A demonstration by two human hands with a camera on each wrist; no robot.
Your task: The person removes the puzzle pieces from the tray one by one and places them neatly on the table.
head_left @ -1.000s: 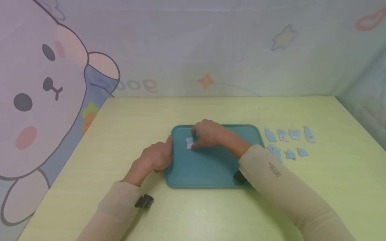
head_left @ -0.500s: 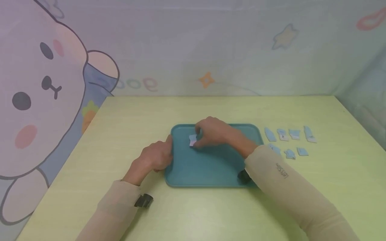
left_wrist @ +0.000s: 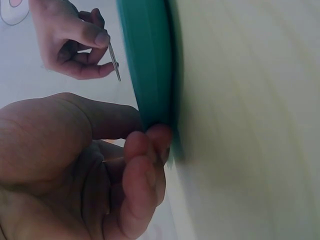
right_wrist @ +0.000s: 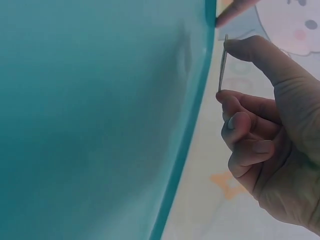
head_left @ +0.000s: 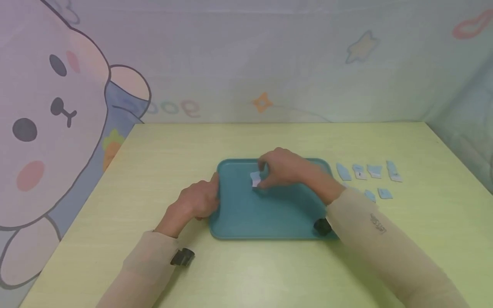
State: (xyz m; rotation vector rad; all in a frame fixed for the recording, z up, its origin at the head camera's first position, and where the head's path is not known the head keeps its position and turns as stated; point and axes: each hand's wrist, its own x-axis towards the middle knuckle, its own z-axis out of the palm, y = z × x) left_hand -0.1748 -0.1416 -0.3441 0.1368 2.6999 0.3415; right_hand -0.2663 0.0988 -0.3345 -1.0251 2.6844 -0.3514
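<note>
My right hand (head_left: 283, 167) pinches a small flat puzzle piece (head_left: 255, 179), pale blue above and whitish below, over the upper part of the teal tray (head_left: 250, 218). Edge-on in the right wrist view, the thin piece (right_wrist: 223, 64) spans from the thumb tip to a fingertip, the other fingers curling beneath. At the tray's left side, my left hand (head_left: 200, 199) grips the rim. The left wrist view has its fingertips (left_wrist: 137, 175) curled against the tray's rim (left_wrist: 150, 65), thumb side opposite. Farther back there, the right hand (left_wrist: 75, 45) holds the piece.
On the pale yellow table (head_left: 173, 145), right of the tray, lie several more blue-and-white puzzle pieces (head_left: 374, 171) in two rough rows. My right sleeve (head_left: 369, 226) partly covers the lower row. A patterned cloth (head_left: 231, 51) hangs behind the table.
My right hand has shifted to the right above the tray, carrying the pinched puzzle piece with it. The left hand keeps its place on the tray's left rim.
</note>
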